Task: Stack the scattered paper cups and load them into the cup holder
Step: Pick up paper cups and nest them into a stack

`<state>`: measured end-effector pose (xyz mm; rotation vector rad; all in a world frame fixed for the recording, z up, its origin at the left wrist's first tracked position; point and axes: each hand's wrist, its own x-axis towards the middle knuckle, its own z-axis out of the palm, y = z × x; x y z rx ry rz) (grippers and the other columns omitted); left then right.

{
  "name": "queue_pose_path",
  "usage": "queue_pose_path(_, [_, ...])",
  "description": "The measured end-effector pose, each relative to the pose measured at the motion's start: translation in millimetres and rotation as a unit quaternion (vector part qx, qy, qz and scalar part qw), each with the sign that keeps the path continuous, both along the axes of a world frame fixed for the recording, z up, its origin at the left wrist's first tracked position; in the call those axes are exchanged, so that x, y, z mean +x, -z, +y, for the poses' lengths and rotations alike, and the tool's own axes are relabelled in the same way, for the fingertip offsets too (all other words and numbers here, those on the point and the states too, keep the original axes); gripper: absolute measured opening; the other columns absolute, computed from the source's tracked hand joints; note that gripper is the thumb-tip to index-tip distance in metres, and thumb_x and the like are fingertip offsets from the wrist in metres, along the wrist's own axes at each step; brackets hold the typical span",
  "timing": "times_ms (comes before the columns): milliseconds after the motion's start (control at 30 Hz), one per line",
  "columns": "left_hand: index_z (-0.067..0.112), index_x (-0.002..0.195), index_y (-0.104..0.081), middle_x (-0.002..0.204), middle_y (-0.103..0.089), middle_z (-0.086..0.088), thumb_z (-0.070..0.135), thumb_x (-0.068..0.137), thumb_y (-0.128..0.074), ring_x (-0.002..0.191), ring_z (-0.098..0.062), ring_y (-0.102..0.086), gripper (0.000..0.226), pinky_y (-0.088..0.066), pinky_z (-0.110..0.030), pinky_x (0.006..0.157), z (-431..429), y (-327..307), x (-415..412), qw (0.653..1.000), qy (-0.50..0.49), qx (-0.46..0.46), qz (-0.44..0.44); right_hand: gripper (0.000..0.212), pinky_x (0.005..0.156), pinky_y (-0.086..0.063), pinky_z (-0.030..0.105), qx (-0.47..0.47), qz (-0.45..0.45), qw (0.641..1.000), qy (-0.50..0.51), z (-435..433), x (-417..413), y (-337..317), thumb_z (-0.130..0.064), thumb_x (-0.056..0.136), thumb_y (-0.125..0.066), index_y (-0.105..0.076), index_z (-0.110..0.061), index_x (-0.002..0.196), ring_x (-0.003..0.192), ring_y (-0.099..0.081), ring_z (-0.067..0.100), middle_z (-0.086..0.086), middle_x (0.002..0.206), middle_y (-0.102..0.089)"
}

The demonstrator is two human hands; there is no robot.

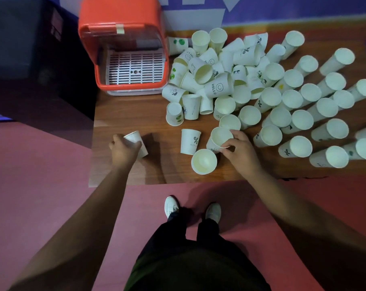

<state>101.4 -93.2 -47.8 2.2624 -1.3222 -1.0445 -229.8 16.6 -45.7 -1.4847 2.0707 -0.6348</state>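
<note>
A big pile of white paper cups (217, 74) covers the back middle of the wooden table (123, 171). My left hand (123, 151) grips one cup (136, 139) near the table's front left. My right hand (240, 150) pinches the rim of an upright cup (218, 137) near the front middle. Between them an inverted cup with a percent sign (190, 141) stands alone, and an open cup (204, 161) sits just in front of it. The orange cup holder (123, 49) with a white slotted tray stands at the back left.
Several tall stacks of cups (316, 110) lie tilted across the right half of the table. A dark cabinet (31, 49) stands left of the holder. The floor is red, and my white shoes (192, 208) stand just before the table's front edge.
</note>
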Motion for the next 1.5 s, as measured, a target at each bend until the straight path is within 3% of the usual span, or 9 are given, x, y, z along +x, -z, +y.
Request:
queue_pose_path(267, [0.042,0.125,-0.037,0.137,-0.045,-0.011,0.049,0.065,-0.080,0.115,-0.026,-0.058,0.074,-0.058,-0.046,0.091,6,-48,-34,0.973,0.085,-0.052,0.207,0.017,0.102,-0.038,0.020,-0.105,-0.064,0.991,0.052,21,-9,-57,-0.014,0.078,-0.079,-0.063,-0.008,0.077,0.129,-0.048,0.014,0.003,0.136,-0.050])
queue_pose_path(467, [0.027,0.155,-0.031,0.139,-0.030,0.003,0.026,0.079,-0.085,0.111,-0.006,-0.050,0.094,-0.047,-0.012,0.090,14,-63,-60,0.952,0.195,-0.079,0.221,0.062,0.099,-0.044,0.027,-0.087,-0.141,0.986,0.035,34,21,-96,-0.026,0.074,-0.081,-0.050,-0.025,0.128,0.122,-0.050,0.013,-0.005,0.133,-0.050])
queue_pose_path(600, [0.030,0.142,-0.047,0.131,-0.034,0.002,0.027,0.076,-0.088,0.126,-0.010,-0.043,0.079,-0.036,-0.027,0.113,23,-71,-63,0.940,0.249,-0.075,0.221,0.084,0.107,-0.036,0.027,-0.031,-0.084,0.996,-0.003,38,38,-83,-0.027,0.072,-0.083,-0.039,-0.019,0.143,0.132,-0.041,0.013,0.000,0.142,-0.043])
queue_pose_path(800, [0.032,0.143,-0.043,0.139,-0.039,0.006,0.023,0.079,-0.086,0.126,0.012,-0.038,0.078,-0.033,0.000,0.095,43,-70,-64,0.921,0.305,-0.082,0.229,0.083,0.104,-0.041,0.032,0.007,0.006,0.999,-0.050,40,61,-46,-0.031,0.068,-0.084,-0.046,-0.011,0.139,0.124,-0.046,0.022,0.005,0.130,-0.046])
queue_pose_path(933, [0.038,0.147,-0.036,0.145,-0.042,0.008,0.036,0.073,-0.088,0.136,-0.004,-0.041,0.090,-0.040,-0.019,0.107,56,-69,-70,0.901,0.332,-0.082,0.267,0.096,0.110,-0.037,0.036,0.054,0.000,0.997,-0.064,47,60,-33,-0.034,0.065,-0.087,-0.039,-0.015,0.145,0.130,-0.040,0.024,0.005,0.136,-0.042])
queue_pose_path(1067, [0.030,0.150,-0.038,0.137,-0.042,0.006,0.026,0.079,-0.087,0.130,0.009,-0.037,0.087,-0.031,-0.007,0.104,66,-69,-82,0.884,0.390,-0.102,0.238,0.081,0.112,-0.035,0.035,0.089,-0.022,0.995,-0.028,58,38,-36,-0.028,0.079,-0.076,-0.036,-0.014,0.148,0.136,-0.037,0.022,0.006,0.147,-0.034])
queue_pose_path(1200, [0.021,0.156,-0.035,0.139,-0.041,-0.001,0.021,0.082,-0.083,0.135,-0.005,-0.037,0.089,-0.025,-0.013,0.115,75,-57,-100,0.846,0.472,-0.095,0.230,0.065,0.111,-0.038,0.037,0.114,-0.018,0.993,0.040,61,12,-39,-0.026,0.088,-0.066,-0.038,-0.013,0.146,0.135,-0.041,0.026,0.011,0.147,-0.033])
queue_pose_path(1333, [0.027,0.156,-0.035,0.144,-0.040,0.005,0.032,0.079,-0.075,0.135,-0.016,-0.036,0.087,-0.034,-0.045,0.114,80,-38,-109,0.829,0.531,-0.116,0.133,0.056,0.107,-0.041,0.036,0.111,-0.014,0.991,0.068,59,-1,-39,-0.025,0.089,-0.064,-0.044,-0.013,0.141,0.128,-0.047,0.026,0.010,0.142,-0.038])
queue_pose_path(1500, [0.038,0.159,-0.020,0.154,-0.027,0.006,0.053,0.083,-0.069,0.145,-0.016,-0.023,0.092,-0.026,-0.046,0.116,86,-21,-108,0.788,0.608,-0.095,0.031,0.052,0.104,-0.043,0.039,0.120,-0.009,0.990,0.077,51,-7,-37,-0.024,0.091,-0.061,-0.044,-0.013,0.139,0.125,-0.048,0.026,0.010,0.142,-0.037])
